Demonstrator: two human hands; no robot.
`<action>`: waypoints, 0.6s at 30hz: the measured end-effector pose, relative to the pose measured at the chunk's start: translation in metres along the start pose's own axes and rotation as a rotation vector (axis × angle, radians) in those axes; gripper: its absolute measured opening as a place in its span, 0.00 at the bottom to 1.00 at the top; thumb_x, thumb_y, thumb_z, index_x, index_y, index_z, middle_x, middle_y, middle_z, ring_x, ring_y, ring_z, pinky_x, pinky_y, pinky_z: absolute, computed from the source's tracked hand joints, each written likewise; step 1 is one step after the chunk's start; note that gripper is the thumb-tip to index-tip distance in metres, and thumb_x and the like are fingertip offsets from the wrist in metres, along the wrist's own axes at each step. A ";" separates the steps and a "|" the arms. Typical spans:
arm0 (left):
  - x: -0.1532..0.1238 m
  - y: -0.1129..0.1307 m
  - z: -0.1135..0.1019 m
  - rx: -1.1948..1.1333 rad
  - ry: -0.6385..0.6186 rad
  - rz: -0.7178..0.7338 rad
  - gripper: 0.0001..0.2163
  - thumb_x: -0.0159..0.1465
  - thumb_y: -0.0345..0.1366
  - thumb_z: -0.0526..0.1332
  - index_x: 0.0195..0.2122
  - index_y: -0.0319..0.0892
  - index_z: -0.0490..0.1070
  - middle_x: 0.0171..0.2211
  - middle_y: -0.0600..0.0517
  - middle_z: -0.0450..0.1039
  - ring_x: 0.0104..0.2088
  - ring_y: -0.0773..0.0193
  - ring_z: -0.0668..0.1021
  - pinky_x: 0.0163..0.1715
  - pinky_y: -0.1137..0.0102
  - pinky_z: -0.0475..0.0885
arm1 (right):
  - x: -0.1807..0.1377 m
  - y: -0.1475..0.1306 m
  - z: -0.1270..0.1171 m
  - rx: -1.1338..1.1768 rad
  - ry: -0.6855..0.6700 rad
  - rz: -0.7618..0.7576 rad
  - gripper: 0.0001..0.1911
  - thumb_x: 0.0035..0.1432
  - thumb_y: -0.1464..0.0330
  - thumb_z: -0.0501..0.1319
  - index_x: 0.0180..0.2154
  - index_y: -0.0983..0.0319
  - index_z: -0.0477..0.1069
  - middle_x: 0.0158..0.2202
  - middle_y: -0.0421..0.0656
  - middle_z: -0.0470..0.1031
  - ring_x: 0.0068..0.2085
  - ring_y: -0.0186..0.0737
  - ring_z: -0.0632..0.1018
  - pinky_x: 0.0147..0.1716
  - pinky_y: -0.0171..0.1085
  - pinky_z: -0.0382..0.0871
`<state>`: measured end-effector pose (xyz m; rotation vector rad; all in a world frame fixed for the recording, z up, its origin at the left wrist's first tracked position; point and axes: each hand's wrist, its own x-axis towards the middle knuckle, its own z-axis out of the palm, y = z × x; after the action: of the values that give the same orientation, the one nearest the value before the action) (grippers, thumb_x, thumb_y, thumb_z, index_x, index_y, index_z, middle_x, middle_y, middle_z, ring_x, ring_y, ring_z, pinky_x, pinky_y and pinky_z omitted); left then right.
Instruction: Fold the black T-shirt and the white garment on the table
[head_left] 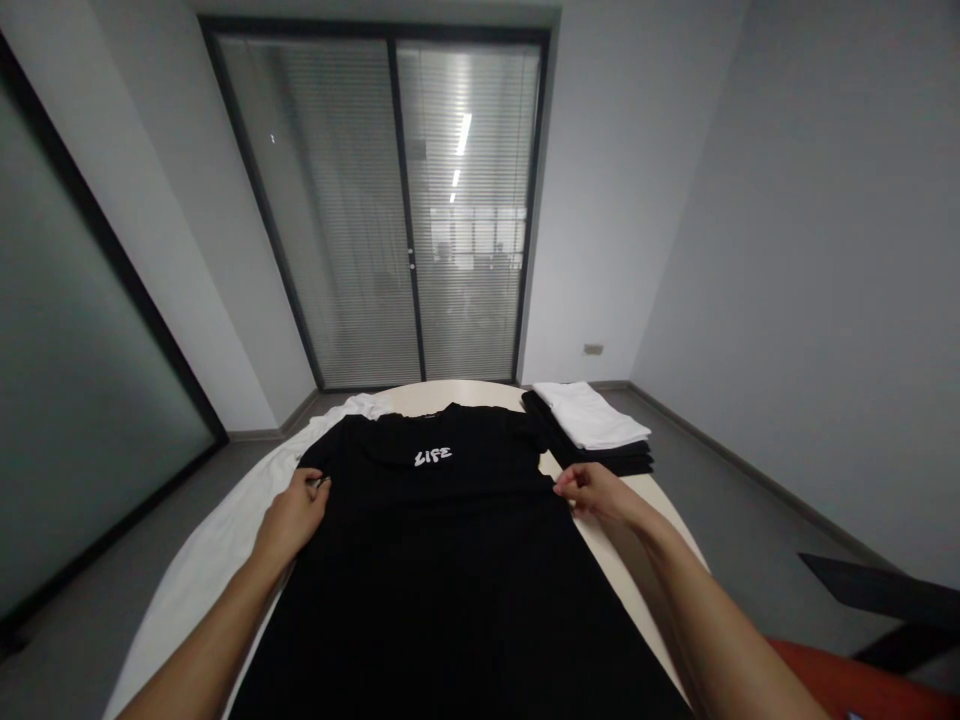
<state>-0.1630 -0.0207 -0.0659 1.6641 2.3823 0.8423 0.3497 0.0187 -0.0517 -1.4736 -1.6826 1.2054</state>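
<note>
A black T-shirt (450,570) with white "LIFE" lettering on its chest lies spread over the table (431,396), neckline toward the far end. My left hand (298,508) pinches the shirt's left edge just below the sleeve. On the opposite edge, under the other sleeve, my right hand (598,492) grips the fabric between thumb and fingers. Both hands are at about the same height along the shirt. The lower part of the shirt runs out of view at the bottom.
White cloth (202,560) covers the table's left side. At the back right sits a stack of folded black garments (630,462) topped by a folded white garment (589,415). Something red (847,680) and a dark flat piece (885,590) show at lower right. Glass doors (405,200) stand beyond.
</note>
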 end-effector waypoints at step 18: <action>0.010 -0.014 0.006 -0.094 0.078 0.115 0.22 0.57 0.46 0.61 0.51 0.42 0.67 0.30 0.53 0.73 0.32 0.57 0.79 0.35 0.68 0.71 | -0.006 0.000 0.000 -0.003 -0.118 -0.027 0.23 0.42 0.65 0.68 0.40 0.63 0.65 0.24 0.35 0.72 0.23 0.32 0.72 0.23 0.31 0.59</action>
<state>-0.1762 -0.0129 -0.0756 1.7773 2.2746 1.0395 0.3511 0.0130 -0.0511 -1.4012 -1.7764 1.2990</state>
